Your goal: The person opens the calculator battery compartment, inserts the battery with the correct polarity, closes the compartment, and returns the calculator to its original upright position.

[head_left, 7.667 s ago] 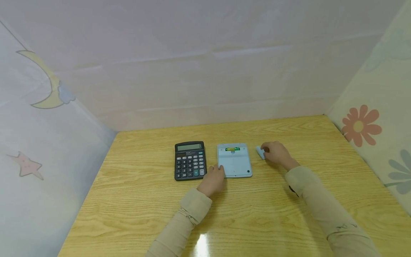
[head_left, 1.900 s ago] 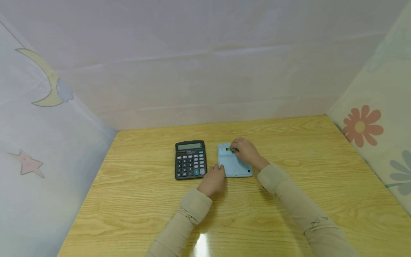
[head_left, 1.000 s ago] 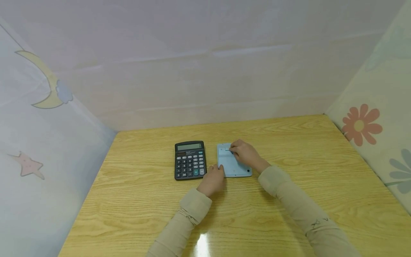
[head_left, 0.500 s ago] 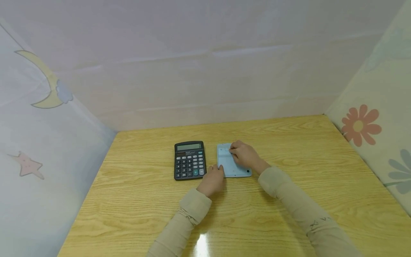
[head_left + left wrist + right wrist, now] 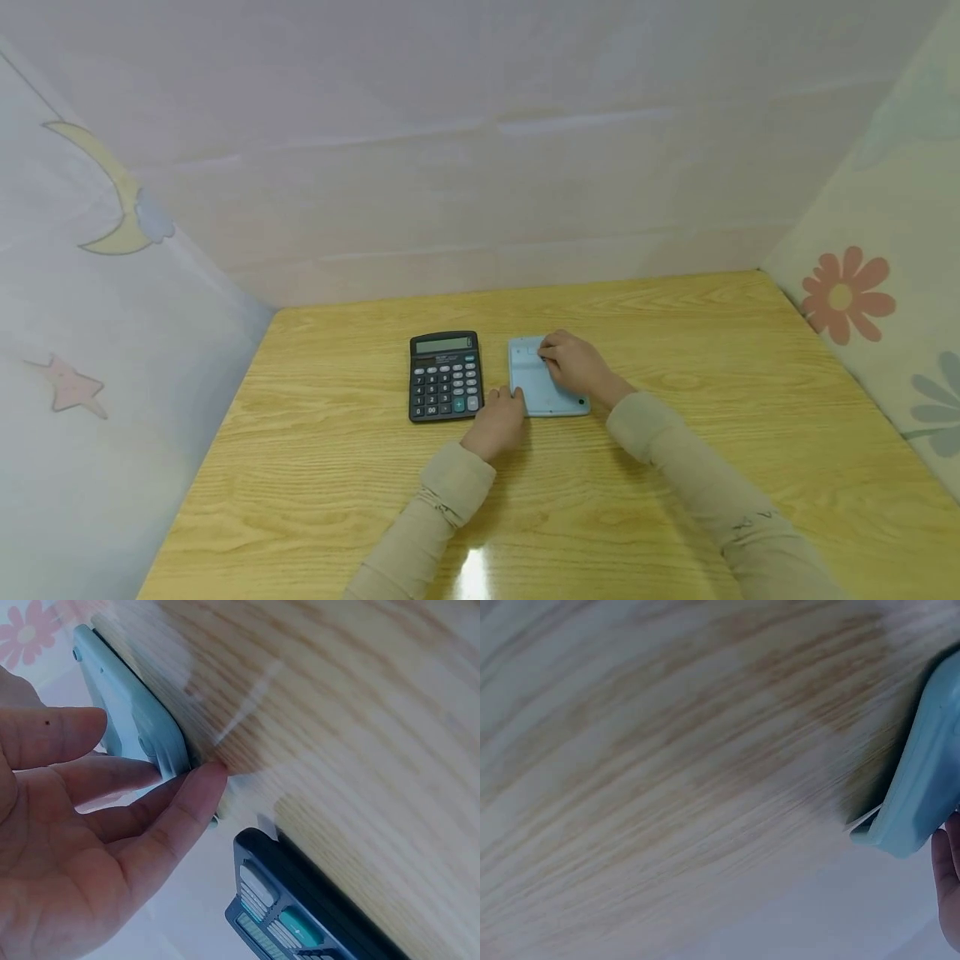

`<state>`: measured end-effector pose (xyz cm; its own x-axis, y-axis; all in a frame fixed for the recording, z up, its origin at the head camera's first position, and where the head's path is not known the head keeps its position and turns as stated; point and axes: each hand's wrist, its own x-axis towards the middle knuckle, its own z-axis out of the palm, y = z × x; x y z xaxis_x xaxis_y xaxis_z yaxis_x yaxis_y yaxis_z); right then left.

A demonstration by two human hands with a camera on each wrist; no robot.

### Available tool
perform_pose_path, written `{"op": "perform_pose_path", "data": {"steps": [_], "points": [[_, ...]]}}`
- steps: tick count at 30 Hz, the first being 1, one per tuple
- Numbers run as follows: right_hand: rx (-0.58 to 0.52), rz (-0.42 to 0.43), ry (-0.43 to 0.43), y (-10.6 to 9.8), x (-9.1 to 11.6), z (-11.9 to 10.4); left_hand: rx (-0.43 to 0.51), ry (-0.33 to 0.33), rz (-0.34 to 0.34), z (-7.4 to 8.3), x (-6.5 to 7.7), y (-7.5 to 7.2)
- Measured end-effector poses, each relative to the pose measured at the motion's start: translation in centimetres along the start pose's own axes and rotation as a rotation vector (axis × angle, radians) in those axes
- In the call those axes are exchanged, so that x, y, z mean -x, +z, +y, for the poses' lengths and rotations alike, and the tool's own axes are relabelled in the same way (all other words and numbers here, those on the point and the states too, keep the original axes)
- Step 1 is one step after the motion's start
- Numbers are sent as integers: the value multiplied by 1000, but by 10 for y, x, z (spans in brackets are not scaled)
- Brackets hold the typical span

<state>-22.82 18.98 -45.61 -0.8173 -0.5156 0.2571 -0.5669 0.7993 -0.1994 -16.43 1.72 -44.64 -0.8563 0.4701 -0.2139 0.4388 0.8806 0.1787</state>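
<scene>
A light-blue device point(image 5: 540, 392), flat and shaped like a calculator, lies on the table with its back up. Its battery cover point(image 5: 532, 351) sits over the battery slot, and no battery shows. My right hand point(image 5: 576, 365) has its fingertips on that cover; how they bend is partly hidden, and the right wrist view catches only a few fingers point(image 5: 946, 874) beside the device. At the device's lower left corner, my left hand point(image 5: 497, 423) touches the edge with loosely extended fingers, seen close in the left wrist view. A black calculator point(image 5: 444, 377) lies face up just left of it.
The wood-grain table point(image 5: 315, 467) runs back to a pale cloth wall point(image 5: 480, 200). Side walls carry a moon print point(image 5: 112, 192) on the left and a flower print point(image 5: 847, 296) on the right.
My right hand has brought the light-blue cover from the table's right side onto the slot. The green battery seen earlier is now covered. My left hand has stayed at the device's corner.
</scene>
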Motion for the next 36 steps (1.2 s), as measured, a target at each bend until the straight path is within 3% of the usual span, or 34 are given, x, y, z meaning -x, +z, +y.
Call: {"op": "perform_pose_path", "data": {"steps": [5,14,25,31,36], "points": [[-20,-16,50,-2,1,2,14,-2,-5,2,-1,0],[-90,106,103,-6,6,5,28,-13,-3,2,-2,0],[-66,138,156,-6,15,9,99,-27,-6,0,-1,-1],[-9,107,205,-4,20,2,172,-12,45,-2,-2,-4],[-24,79,335,-5,24,-7,290,-12,109,-4,-4,-5]]}}
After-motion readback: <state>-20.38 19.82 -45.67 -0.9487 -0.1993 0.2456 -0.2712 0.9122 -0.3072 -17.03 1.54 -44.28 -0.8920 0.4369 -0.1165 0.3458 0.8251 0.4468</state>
